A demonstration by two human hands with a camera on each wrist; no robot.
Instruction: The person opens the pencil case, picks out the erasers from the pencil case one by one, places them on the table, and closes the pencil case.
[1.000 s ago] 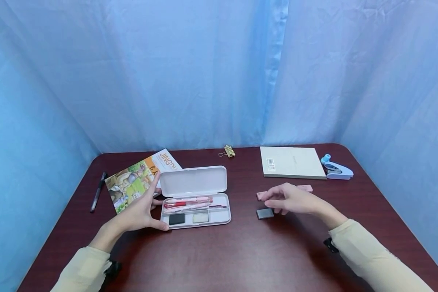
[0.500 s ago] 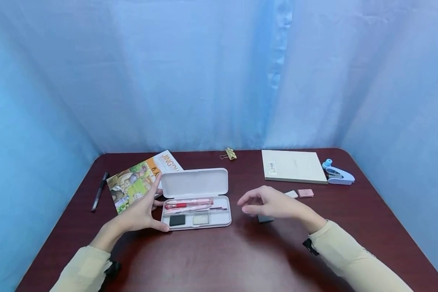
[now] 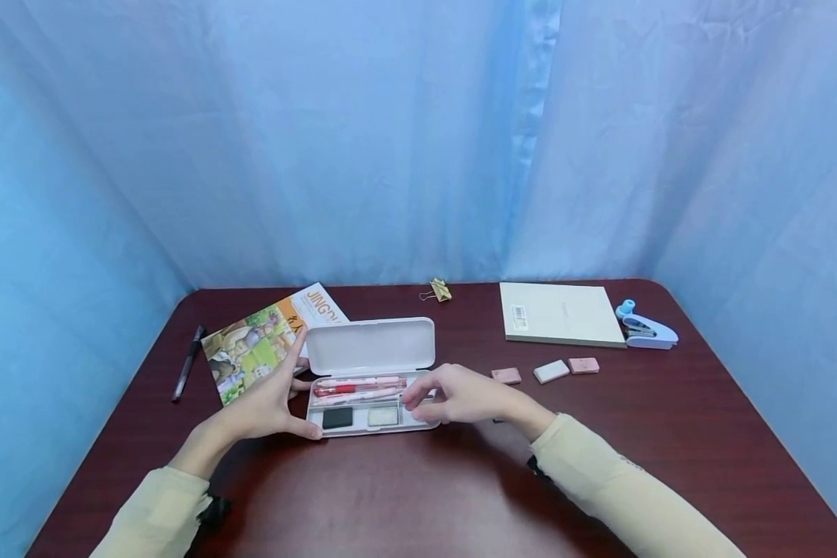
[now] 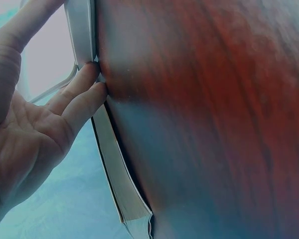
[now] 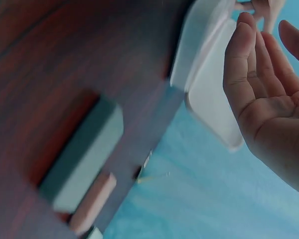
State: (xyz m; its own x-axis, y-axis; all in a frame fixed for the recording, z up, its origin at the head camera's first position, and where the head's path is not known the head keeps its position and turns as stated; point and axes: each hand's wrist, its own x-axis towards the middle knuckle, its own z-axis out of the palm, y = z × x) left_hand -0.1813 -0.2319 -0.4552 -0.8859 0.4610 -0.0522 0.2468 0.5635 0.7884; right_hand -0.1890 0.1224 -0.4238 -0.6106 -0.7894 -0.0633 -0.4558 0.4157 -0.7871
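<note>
Both hands at pencil case (image 3: pixel 373 403) edges

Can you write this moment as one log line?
left hand: steadies pencil case | right hand: empty, at case's right end | erasers: on table

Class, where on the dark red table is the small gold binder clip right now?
In the head view, the small gold binder clip lies at the table's far edge near the blue curtain, behind the open white pencil case and left of the beige notepad.

Bright even blue-tinted light, soft shadows; wrist cams blurry, close.
</note>
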